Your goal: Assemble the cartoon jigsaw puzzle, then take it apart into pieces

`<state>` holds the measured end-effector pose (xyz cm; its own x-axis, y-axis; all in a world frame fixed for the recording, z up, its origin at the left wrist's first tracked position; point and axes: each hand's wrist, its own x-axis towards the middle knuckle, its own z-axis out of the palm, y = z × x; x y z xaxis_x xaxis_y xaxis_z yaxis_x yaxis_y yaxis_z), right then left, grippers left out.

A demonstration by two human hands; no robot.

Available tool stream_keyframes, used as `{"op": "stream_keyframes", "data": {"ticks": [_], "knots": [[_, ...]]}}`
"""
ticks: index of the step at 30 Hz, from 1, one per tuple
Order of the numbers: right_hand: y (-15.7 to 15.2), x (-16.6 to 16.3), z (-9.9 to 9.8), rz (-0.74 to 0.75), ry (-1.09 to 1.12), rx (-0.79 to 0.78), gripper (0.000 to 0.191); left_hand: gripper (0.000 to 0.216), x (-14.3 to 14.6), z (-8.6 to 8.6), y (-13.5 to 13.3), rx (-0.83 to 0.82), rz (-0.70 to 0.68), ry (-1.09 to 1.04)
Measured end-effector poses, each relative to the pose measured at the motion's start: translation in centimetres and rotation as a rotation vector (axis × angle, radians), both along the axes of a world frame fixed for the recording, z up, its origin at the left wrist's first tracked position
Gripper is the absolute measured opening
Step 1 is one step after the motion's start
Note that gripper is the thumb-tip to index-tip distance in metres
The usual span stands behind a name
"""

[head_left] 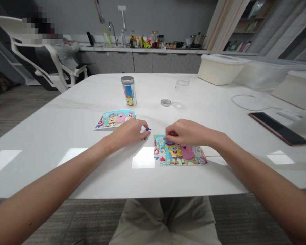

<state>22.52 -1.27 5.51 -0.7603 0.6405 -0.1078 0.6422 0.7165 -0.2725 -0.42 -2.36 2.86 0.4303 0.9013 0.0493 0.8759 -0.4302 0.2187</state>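
A small cartoon jigsaw puzzle (180, 154), mostly assembled, lies on the white table (91, 112) in front of me. My right hand (187, 133) rests on its upper edge, fingers curled and pinched on a purple piece there. My left hand (130, 133) lies just left of the puzzle, fingers closed over small loose pieces; a blue one (148, 129) and a red one peek out at the fingertips. A printed picture card (114, 119) with the same cartoon figures lies beyond the left hand.
A lidded jar (129, 90) stands behind the card. A metal lid (165, 102) and a clear open jar (182, 83) lie further right. A phone (277, 128), a cable and plastic tubs (219, 69) occupy the right side. A person sits in a chair (48, 58) at back left.
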Motion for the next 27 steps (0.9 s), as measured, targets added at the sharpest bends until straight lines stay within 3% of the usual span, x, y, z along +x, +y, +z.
{"op": "stream_keyframes", "data": {"ticks": [12, 20, 27], "knots": [[0.2, 0.2, -0.2, 0.013, -0.013, 0.009, 0.028, 0.025, 0.4, 0.3, -0.4, 0.008, -0.016, -0.059], [0.3, 0.3, -0.3, 0.004, -0.021, 0.016, 0.027, 0.023, 0.6, 2.5, -2.6, -0.213, -0.347, -0.018], [0.2, 0.2, -0.2, -0.003, -0.026, 0.011, 0.026, 0.021, 1.6, 2.6, -4.4, -0.223, -0.417, 0.035]]}}
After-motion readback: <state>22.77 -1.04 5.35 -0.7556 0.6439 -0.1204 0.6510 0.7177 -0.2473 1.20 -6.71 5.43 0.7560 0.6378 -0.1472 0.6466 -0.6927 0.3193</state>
